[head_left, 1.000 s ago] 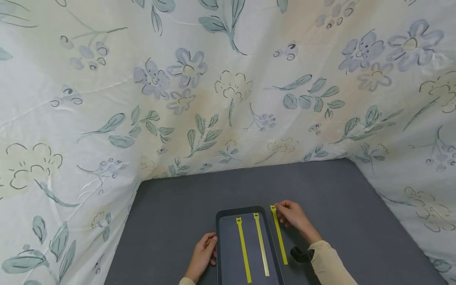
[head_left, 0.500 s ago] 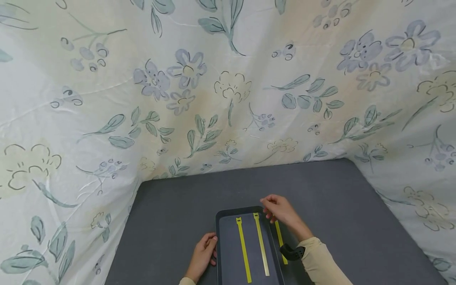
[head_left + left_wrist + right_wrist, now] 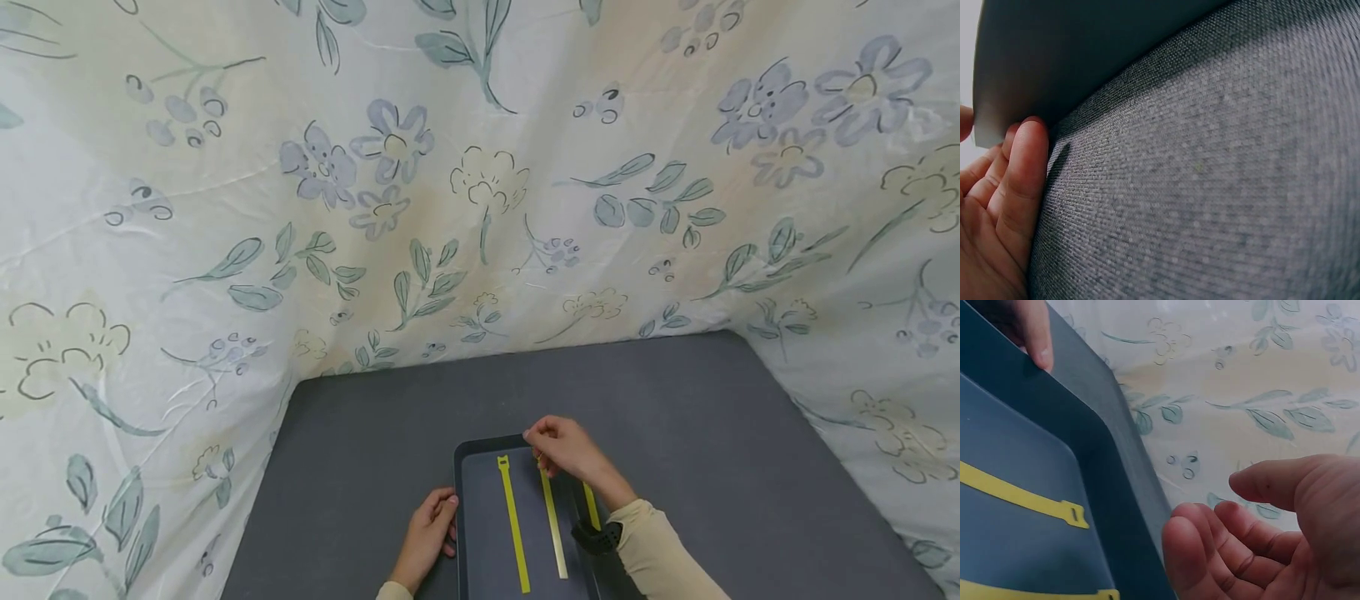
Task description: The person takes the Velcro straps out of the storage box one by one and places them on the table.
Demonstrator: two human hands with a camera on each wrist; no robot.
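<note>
My left hand [image 3: 427,537] grips the left side of a dark tray [image 3: 458,467]. In the left wrist view, fingers [image 3: 1027,156] lie against the outside of the tray's wall [image 3: 1066,62], and the thumb tip shows beyond its rim. Over the tray's far right corner hangs my right hand [image 3: 572,457], holding nothing, its thumb apart from loosely bent fingers [image 3: 1186,550]. One yellow cable strap [image 3: 513,529] with a slotted head lies lengthwise in the tray. Beside it lies a second strap [image 3: 556,529], its head partly hidden by the right hand.
A third yellow strap [image 3: 591,504] lies on the dark grey table [image 3: 375,433] just right of the tray, partly covered by the right forearm and its black wristband [image 3: 597,539]. Floral cloth [image 3: 487,250] hangs behind the table and along both sides.
My right hand has left the head of the strap on the table and moved left over the tray's far right corner. The left hand and the straps stay in place.
</note>
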